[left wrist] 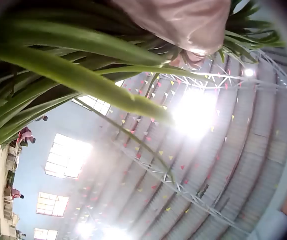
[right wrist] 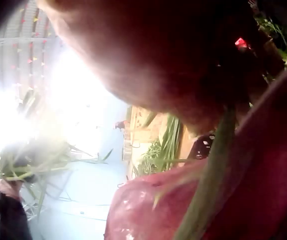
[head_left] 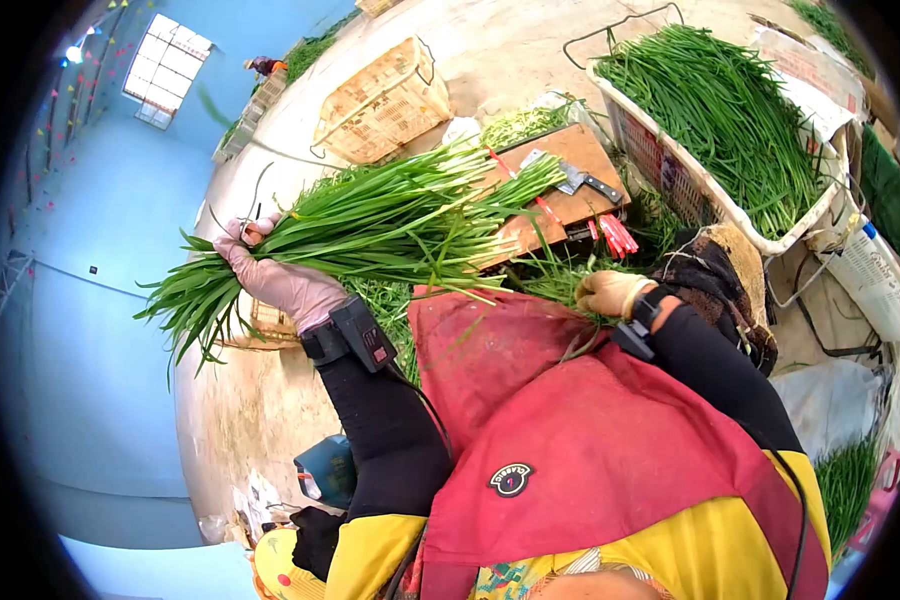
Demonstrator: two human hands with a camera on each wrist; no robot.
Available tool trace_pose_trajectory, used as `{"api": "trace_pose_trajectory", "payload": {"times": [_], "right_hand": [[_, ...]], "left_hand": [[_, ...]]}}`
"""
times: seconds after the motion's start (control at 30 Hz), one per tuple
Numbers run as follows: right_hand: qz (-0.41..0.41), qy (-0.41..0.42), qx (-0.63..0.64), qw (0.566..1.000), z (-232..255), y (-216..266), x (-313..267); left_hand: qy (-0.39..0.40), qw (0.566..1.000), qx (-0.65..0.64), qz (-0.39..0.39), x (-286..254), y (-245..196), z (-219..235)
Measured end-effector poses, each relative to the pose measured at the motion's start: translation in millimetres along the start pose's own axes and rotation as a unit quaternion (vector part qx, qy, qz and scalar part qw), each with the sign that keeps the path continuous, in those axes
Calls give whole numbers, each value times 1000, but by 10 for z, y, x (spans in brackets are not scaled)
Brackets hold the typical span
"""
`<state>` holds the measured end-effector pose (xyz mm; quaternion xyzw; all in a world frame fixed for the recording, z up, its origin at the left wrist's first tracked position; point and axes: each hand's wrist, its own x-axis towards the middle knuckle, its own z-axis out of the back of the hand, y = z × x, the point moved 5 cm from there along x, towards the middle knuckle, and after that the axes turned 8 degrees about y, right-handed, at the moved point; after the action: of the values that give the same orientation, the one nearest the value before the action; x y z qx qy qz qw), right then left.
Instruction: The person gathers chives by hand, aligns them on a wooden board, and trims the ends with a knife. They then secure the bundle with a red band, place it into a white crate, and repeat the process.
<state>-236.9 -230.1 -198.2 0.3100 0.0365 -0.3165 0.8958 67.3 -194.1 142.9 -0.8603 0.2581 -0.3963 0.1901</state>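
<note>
A long bunch of garlic chives is gripped near its leafy end by my gloved left hand, held out to the left with the pale stem ends pointing at the wooden board. In the left wrist view, broad green leaves hang close to the pink glove. Low in front of the red apron, my gloved right hand has curled fingers around some loose chive leaves. From under that hand a single leaf runs down in the right wrist view; its fingertips are dark there.
On the board lies a cleaver, with red strips at its near edge. A white crate heaped with chives stands to the right. Behind the bunch is a yellowish plastic crate; trimmings lie beyond the board.
</note>
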Motion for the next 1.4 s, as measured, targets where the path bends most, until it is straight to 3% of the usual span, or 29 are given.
{"api": "trace_pose_trajectory", "payload": {"times": [0.03, 0.1, 0.13, 0.2, 0.23, 0.27, 0.3, 0.37, 0.43, 0.47, 0.57, 0.6, 0.63, 0.7, 0.77, 0.8, 0.83, 0.87, 0.97, 1.03, 1.07, 1.1, 1.17, 1.23, 1.27, 1.3, 1.4], "right_hand": [[-48, -32, 161, 985, 283, 143, -288], [-3, -149, 225, 963, 760, 402, -453], [43, -155, 222, 962, 1032, 592, -482], [24, -248, 115, 962, 1312, 923, -509], [50, -245, 102, 963, 1369, 975, -353], [20, -254, 169, 952, 1428, 1050, -248], [141, -252, 291, 912, 1494, 1116, -128], [141, -348, 306, 875, 1436, 1104, 153], [78, -420, 282, 859, 1243, 900, 446], [25, -421, 202, 884, 1229, 913, 444], [44, -467, 119, 875, 1169, 908, 191], [-12, -350, 151, 924, 1074, 756, 261], [0, -362, 121, 924, 964, 594, 258], [-123, -231, 111, 959, 719, 258, 227], [-181, -158, 72, 968, 416, 27, 105], [-176, -48, -11, 983, 180, -140, 134], [-167, 62, -94, 980, -74, -320, 150], [-188, 98, -86, 974, -232, -507, 92], [-200, 165, -67, 963, -22, -290, -182], [-164, -11, 60, 985, 462, 92, -320], [-91, -80, 87, 989, 619, 234, -278], [-18, -151, 113, 982, 779, 360, -241], [131, -298, 177, 929, 1065, 717, -192], [120, -333, 211, 911, 1296, 1069, -163], [106, -330, 168, 923, 1275, 1104, -9], [173, -335, 225, 898, 1301, 1181, 29], [157, -340, 293, 879, 1216, 1167, 90]], "left_hand": [[2, 1000, 1, -7, -16, -1, -4], [-16, 1000, 5, -8, -97, 15, -68], [10, 999, -26, 17, -117, 56, -101], [29, 998, -47, 36, -187, 126, -215], [33, 997, -52, 38, -238, 159, -270], [32, 998, -28, 43, -291, 183, -315], [32, 998, -3, 47, -359, 239, -358], [36, 996, 67, 36, -440, 362, -312], [41, 990, 134, 7, -530, 330, -396], [40, 990, 136, 9, -533, 315, -391], [58, 992, 113, 14, -475, 252, -359], [34, 994, 108, 11, -448, 220, -313], [10, 995, 102, 9, -439, 198, -276], [38, 998, 51, 8, -428, 85, -388], [9, 998, 62, -1, -344, 49, -267], [7, 998, 64, -2, -330, 18, -248], [12, 999, 40, 2, -318, -5, -244], [16, 1000, 17, 6, -307, -5, -235], [17, 999, 39, -2, -215, -51, -125], [51, 999, 13, 10, -140, -38, -42], [48, 998, 32, -4, -135, -53, -29], [46, 998, 49, -16, -151, -66, -66], [29, 999, 30, 2, -223, -32, -111], [46, 998, -8, 30, -248, 32, -134], [30, 999, -16, 36, -322, 43, -206], [30, 999, -16, 38, -341, 61, -216], [45, 998, -22, 36, -355, 66, -210]]}}
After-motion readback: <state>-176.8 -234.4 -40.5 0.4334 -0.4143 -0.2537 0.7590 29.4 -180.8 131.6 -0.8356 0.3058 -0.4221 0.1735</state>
